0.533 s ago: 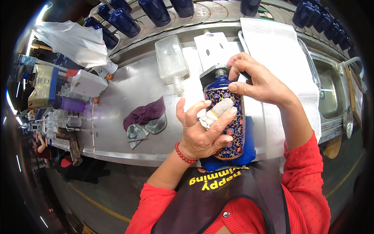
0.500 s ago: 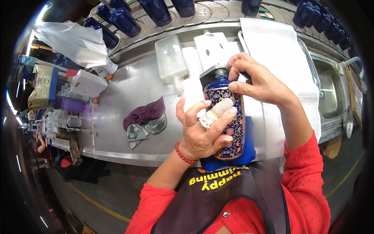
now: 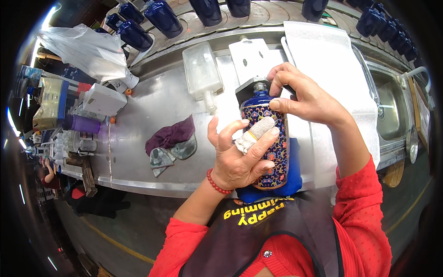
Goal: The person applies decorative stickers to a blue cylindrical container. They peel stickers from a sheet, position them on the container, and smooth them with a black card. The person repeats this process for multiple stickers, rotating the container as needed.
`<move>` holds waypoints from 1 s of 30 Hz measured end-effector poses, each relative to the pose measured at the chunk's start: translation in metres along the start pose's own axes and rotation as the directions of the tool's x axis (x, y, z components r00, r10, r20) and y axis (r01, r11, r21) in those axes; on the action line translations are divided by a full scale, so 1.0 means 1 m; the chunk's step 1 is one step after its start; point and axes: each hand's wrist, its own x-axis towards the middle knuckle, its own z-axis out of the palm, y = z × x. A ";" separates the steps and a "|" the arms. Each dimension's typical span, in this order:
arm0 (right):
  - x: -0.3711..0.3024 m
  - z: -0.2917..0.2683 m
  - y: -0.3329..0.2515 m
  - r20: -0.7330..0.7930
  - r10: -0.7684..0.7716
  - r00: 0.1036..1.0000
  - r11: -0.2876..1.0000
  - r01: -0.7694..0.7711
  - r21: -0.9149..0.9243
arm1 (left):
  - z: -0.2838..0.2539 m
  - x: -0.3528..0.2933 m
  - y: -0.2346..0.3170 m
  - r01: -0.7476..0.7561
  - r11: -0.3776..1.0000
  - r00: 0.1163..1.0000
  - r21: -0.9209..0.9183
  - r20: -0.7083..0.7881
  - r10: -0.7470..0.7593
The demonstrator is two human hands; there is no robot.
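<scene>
A dark blue glass bottle [image 3: 277, 159] with a colourful floral pattern lies in front of me, its clear-rimmed neck pointing away. My right hand [image 3: 300, 94] grips it at the neck and shoulder, the thumb on the shoulder and the bent fingers by the neck. Across the bottle's patterned front rests my left hand [image 3: 240, 157], fingers spread and slightly bent. One of its fingers wears a pale cloth finger cover [image 3: 256, 133] with a yellow band. A dark bracket [image 3: 251, 84] shows beside the neck. Beneath the bottle's near end is a blue cloth [image 3: 294, 173].
A purple and grey-green cloth [image 3: 171, 138] lies on the metal table [image 3: 134, 152]. Beyond are a clear empty bottle [image 3: 200, 69], a white block [image 3: 249, 57] and white sheets [image 3: 323, 60]. Blue bottles [image 3: 164, 18] line the conveyor [image 3: 258, 16]; a sink [image 3: 390, 106] stands right.
Several blue bottles on the conveyor have shifted; the row at the far left and middle sits further along. Both hands and the patterned bottle are almost unmoved.
</scene>
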 end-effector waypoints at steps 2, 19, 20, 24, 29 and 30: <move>-0.001 0.001 -0.006 -0.016 -0.047 0.999 0.997 0.046 -0.069 | 0.000 0.000 0.001 0.001 1.000 1.000 0.007 -0.001 -0.001; -0.019 0.007 -0.071 -0.135 -0.490 0.861 0.857 0.447 -0.257 | -0.017 -0.022 0.014 -0.009 1.000 0.999 -0.023 -0.034 0.008; -0.016 0.004 -0.071 -0.085 -0.339 0.937 0.934 0.324 -0.151 | -0.019 -0.028 0.023 0.000 1.000 1.000 -0.003 0.023 0.000; -0.003 -0.005 -0.055 -0.296 -0.097 0.950 0.975 0.030 -0.221 | -0.005 -0.040 0.048 0.076 0.994 0.990 0.078 0.114 -0.085; -0.012 0.007 -0.038 -0.198 -0.247 0.948 0.968 0.252 -0.003 | 0.004 -0.049 0.043 0.121 0.990 0.988 0.074 0.088 -0.127; -0.014 0.007 -0.037 -0.328 -0.137 0.935 0.990 0.144 -0.003 | 0.005 -0.050 0.040 0.071 0.995 0.993 0.071 0.087 -0.077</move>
